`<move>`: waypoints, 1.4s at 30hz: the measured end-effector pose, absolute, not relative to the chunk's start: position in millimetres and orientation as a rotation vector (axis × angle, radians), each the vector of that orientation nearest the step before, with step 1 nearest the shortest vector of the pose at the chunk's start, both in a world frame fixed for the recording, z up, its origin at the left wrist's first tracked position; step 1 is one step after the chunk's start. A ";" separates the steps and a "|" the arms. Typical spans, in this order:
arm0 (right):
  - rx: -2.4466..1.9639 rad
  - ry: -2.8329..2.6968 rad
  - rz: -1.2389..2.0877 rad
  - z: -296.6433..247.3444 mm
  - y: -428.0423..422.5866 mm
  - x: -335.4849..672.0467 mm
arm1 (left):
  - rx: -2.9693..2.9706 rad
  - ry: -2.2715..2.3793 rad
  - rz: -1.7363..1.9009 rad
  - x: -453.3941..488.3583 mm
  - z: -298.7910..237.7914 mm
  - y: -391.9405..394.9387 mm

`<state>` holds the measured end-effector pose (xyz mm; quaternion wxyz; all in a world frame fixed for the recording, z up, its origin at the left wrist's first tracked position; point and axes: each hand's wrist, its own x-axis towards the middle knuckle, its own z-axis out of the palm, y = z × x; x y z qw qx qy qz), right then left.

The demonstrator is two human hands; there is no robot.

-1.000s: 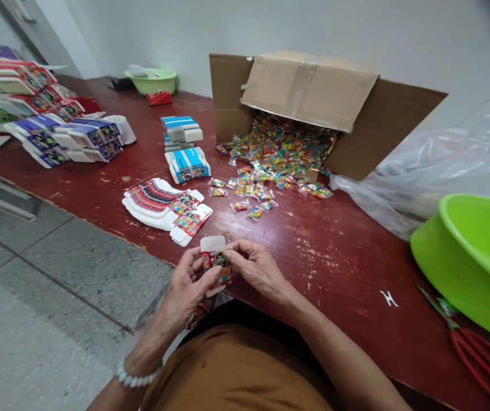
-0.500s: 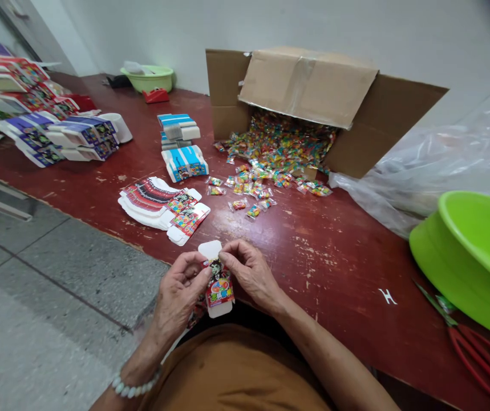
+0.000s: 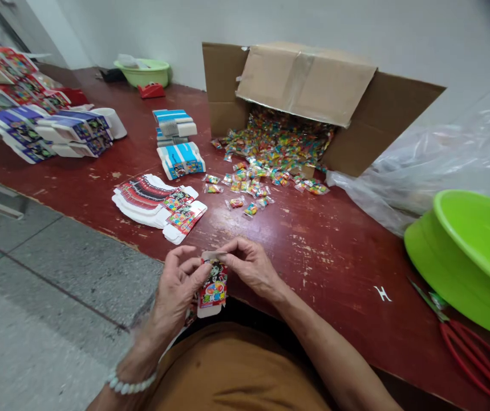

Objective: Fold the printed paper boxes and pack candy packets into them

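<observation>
Above the worn red counter, the left hand and right hand are pinching a printed white paperboard box upright in their fingers to steady it.

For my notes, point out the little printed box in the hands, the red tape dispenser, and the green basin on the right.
little printed box [image 3: 213, 290]: head view, on its printed front panel.
red tape dispenser [image 3: 151, 90]: head view, on its body.
green basin [image 3: 435, 268]: head view, on its outer wall.
</observation>
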<state>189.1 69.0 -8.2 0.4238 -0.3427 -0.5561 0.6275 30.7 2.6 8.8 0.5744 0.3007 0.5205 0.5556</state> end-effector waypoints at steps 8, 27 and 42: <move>-0.859 -1.743 1.274 -2.6 67.4 191.2 | 0.412 1.029 1.056 40.5 8.3 0.7; -0.648 -2.197 1.201 15.2 78.1 207.7 | 0.483 1.025 1.009 48.2 0.5 6.9; -1.920 -1.899 0.531 -17.8 219.1 251.0 | 0.707 1.230 0.748 -26.4 -36.8 -49.9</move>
